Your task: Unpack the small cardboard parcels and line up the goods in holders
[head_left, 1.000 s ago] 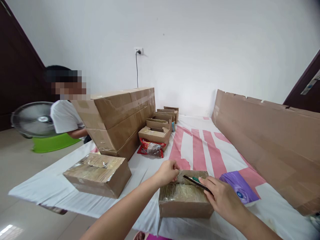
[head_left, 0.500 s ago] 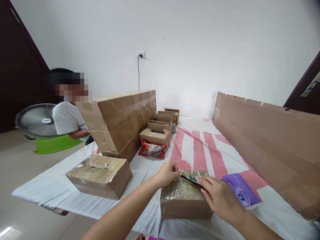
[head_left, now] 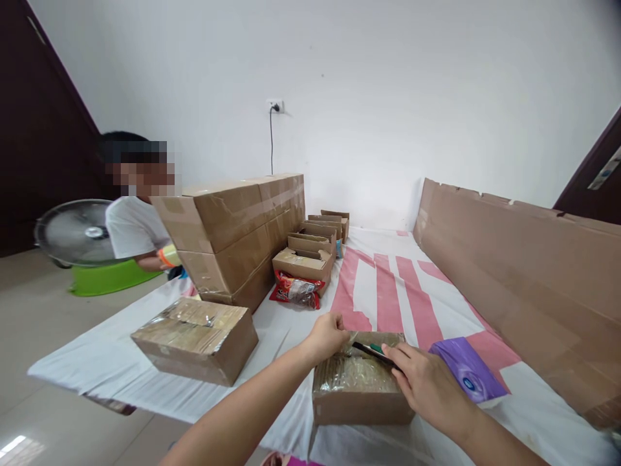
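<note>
A cardboard box (head_left: 363,404) with clear tape over its top lies in front of me on the sheet. My left hand (head_left: 330,335) is closed in a pinch at the box's far left corner, on a bit of clear tape (head_left: 354,336) lifted off the top. Across the box top, my right hand (head_left: 422,382) is wrapped round a utility knife (head_left: 371,351), black with a green part. The knife points left toward the pinched tape. Part of its handle is hidden by my fingers.
Another taped box (head_left: 194,336) sits at left, before a stack of cartons (head_left: 233,226). A red snack bag (head_left: 298,290) leans by a row of open boxes (head_left: 303,262). A purple tissue pack (head_left: 466,369) lies right; a cardboard panel (head_left: 514,278) stands beyond. A person (head_left: 136,226) is behind the stack.
The tape at my left fingers stands up more from the box top. Both my hands have barely moved. A yellow thing with an orange rim now shows at the other person's hand.
</note>
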Motion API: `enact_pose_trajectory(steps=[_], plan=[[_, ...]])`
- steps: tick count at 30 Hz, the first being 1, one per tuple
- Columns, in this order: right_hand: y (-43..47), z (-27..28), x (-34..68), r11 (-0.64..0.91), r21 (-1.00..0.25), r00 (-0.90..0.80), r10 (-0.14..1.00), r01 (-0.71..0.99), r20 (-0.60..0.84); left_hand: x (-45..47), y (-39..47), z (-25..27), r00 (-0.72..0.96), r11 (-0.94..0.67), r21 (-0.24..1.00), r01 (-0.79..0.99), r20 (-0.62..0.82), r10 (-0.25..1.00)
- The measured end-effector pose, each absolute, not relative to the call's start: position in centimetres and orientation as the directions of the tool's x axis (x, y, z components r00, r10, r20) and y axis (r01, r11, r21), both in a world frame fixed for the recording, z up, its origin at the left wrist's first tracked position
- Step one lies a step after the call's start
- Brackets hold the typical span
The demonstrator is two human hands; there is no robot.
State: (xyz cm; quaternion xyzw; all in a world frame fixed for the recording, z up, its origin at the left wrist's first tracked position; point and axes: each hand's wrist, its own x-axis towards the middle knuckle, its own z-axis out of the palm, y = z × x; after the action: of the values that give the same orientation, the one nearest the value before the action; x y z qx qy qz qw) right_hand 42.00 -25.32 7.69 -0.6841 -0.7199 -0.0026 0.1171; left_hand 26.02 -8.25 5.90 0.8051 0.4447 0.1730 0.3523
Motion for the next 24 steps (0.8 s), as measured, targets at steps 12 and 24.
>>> enact_pose_trajectory(steps=[12, 24], plan=[[-24.8, 7.9, 42.2, 0.062, -0.184, -0.031, 0.986, 0.981, 0.165, 27.1, -5.3, 8.7, 0.824, -0.759, 0.429, 0.49, 0.057, 0.564], [-25.0, 7.3, 42.3, 0.067, -0.191, -0.033, 0.984, 0.979, 0.176, 27.9, -4.5, 7.0, 0.879, -0.827, 0.398, 0.397, 0.093, 0.467]])
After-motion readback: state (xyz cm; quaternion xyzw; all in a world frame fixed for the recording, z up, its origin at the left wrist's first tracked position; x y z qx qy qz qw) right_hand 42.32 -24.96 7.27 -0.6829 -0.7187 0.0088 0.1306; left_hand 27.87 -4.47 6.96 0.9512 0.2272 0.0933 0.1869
